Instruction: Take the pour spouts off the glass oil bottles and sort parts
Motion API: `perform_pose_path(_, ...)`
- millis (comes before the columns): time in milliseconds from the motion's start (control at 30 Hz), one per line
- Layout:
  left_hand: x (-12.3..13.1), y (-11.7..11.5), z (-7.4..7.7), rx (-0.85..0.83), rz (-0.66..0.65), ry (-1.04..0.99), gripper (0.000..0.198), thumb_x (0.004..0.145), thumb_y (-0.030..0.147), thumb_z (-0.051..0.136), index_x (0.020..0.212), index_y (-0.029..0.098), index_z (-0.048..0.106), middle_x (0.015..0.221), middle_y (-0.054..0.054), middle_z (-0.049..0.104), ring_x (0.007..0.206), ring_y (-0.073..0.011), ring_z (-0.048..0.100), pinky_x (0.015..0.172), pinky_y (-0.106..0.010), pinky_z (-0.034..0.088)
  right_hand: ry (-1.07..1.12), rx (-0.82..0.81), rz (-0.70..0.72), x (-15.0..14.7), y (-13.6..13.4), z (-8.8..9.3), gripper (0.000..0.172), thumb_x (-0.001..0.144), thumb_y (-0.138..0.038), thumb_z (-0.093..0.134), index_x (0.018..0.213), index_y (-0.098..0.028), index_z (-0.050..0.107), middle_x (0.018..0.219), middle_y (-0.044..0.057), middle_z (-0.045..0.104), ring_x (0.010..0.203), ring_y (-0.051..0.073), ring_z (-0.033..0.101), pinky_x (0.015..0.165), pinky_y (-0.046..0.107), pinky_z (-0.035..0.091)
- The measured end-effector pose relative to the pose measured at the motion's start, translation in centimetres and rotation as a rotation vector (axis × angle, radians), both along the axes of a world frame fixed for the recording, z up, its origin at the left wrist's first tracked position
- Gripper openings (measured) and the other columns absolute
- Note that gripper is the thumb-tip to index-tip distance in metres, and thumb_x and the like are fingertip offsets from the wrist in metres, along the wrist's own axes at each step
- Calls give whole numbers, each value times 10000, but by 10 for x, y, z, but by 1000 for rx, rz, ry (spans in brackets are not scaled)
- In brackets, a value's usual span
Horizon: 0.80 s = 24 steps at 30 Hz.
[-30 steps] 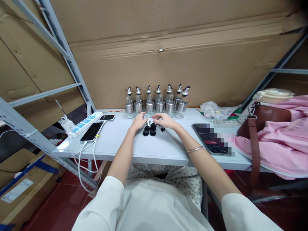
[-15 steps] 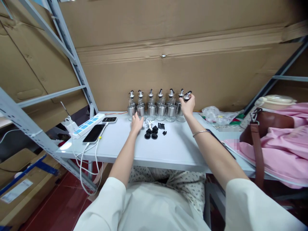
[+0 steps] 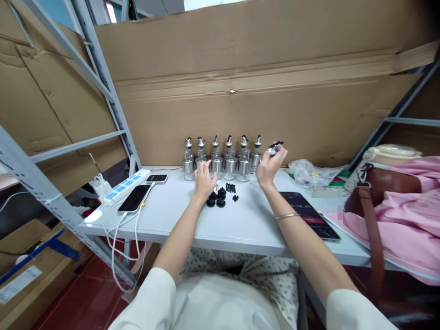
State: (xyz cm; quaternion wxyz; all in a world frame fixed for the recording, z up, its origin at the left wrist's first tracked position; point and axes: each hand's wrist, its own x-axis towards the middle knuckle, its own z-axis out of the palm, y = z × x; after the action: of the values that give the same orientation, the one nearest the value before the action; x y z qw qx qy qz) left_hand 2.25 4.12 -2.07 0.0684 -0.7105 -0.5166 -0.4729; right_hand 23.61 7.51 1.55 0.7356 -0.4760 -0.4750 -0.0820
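Head view: right hand holds a pourer top above a white table

A white table (image 3: 247,222) stands against a tall sheet of brown cardboard (image 3: 261,114), between grey metal uprights (image 3: 117,114). Dark red tiles (image 3: 82,298) cover the floor, and an opened carton (image 3: 37,275) sits at lower left. On the table's left lie a power strip (image 3: 128,187), a small dark device (image 3: 157,178) and a phone (image 3: 134,199) with white cables; on its right are a larger dark-screened device (image 3: 311,217), a clear plastic bag (image 3: 309,172), a brown bag (image 3: 392,188) and pink cloth (image 3: 412,220).

Silver-sleeved glass bottles (image 3: 230,167) stand upright along the back. The right hand (image 3: 270,169) pinches a black-and-silver pourer top (image 3: 275,146), tilted, just right of them. The left hand (image 3: 205,180) reaches towards the row, its fingers spread and its thumb well apart. Round black stoppers (image 3: 220,202) lie grouped beside it, with short black sticks (image 3: 230,188) and tiny black pieces (image 3: 235,198) near them.

The right hand blocks whatever is under the pourer top, so whether a bottle is attached cannot be told. The left hand covers part of the row and some of the stoppers. The right forearm overlaps the dark-screened device, blurred patches mask the area beside it, and the pink cloth runs out past the right edge.
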Motion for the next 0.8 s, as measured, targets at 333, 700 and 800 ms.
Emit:
perform_pose_path(333, 38, -20, 1, 87, -275, -151, 723, 677, 370, 695, 1301, 187, 377, 1229, -138, 583, 1139, -264, 567, 963, -406, 451, 10, 107, 637, -88, -92, 46, 320, 794, -443, 616, 656, -206, 452, 598, -38, 489, 549, 109, 461, 609, 271, 413)
perform_pose_path(700, 42, -63, 48, -954, -1226, -568, 488, 395, 207, 772, 836, 155, 570, 730, -36, 644, 685, -176, 593, 691, -308, 452, 113, -381, 1423, -48, -97, 93, 519, 698, -634, 655, 549, -200, 412, 454, -59, 428, 362, 81, 426, 401, 240, 358)
perform_pose_path(800, 49, -70, 46, -1240, -1509, -628, 638, 330, 205, 765, 925, 196, 536, 718, -35, 641, 649, -192, 599, 676, -333, 441, 91, -423, 1588, -39, -107, 100, 541, 749, -672, 569, 549, -219, 352, 441, -74, 371, 334, 75, 368, 376, 244, 368)
